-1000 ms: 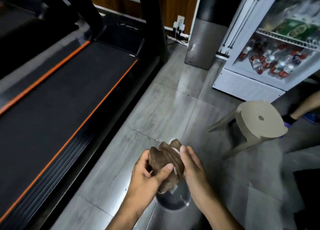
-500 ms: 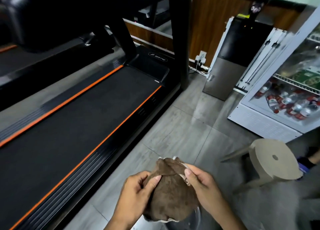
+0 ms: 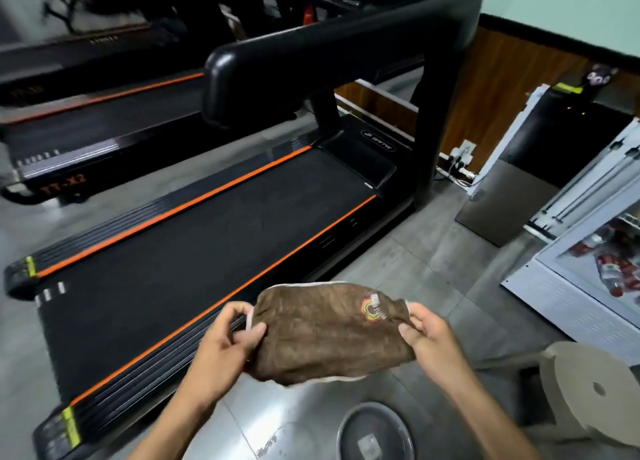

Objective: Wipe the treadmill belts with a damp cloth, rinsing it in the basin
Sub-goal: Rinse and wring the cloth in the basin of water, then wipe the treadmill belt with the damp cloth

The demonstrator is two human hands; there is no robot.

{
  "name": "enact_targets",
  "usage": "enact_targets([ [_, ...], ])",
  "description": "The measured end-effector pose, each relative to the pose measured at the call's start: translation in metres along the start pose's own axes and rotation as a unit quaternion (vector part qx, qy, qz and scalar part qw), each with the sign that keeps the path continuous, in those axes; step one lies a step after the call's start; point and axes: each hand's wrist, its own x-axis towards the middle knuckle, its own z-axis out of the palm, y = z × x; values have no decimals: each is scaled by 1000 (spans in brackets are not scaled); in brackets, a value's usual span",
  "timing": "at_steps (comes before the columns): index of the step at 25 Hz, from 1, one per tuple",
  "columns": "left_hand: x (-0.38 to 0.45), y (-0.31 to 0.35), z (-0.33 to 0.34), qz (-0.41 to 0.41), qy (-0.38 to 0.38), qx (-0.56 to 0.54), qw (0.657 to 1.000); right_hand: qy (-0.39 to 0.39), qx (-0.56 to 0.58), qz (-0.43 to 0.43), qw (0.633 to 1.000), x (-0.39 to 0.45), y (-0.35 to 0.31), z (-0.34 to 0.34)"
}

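Both hands, left (image 3: 221, 345) and right (image 3: 431, 335), pinched the cloth (image 3: 329, 335) stretched between them (basin (image 3: 375, 432) below); best kept flat for broad contact with the belt (image 3: 194, 251) beyond the left grip

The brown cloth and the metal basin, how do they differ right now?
The brown cloth is held in the air, spread between the left hand and right hand; the metal basin sits on the floor below it, untouched. The cloth is soft, wrinkled and brown with a small emblem; the basin is rigid, round and grey. Both lie beside the near treadmill belt.
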Motion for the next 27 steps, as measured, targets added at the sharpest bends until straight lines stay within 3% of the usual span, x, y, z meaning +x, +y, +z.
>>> enact_targets([
  [2,-2,2,-13,-5,53,-16,998,30,-77,-19,996,5,-12,3],
  [5,-13,6,-26,-34,49,-92,994,33,-115,-27,992,14,-26,15],
  [7,-23,5,-34,-13,39,-38,998,4,-47,16,999,18,-32,28],
  [9,-28,2,-45,23,82,46,995,-27,48,50,997,18,-41,42],
  [12,-28,-4,-74,45,152,50,986,-96,78,33,992,15,-57,68],
  [17,-18,-7,-139,15,164,-37,986,-132,-166,-88,973,22,-78,134],
  [20,-9,-6,-185,19,127,52,990,-155,-287,-138,935,33,-86,182],
  [23,3,-11,-231,51,178,145,972,-115,-308,-145,933,49,-93,226],
  [27,22,-23,-291,48,213,169,961,-79,-272,-91,955,72,-100,292],
])
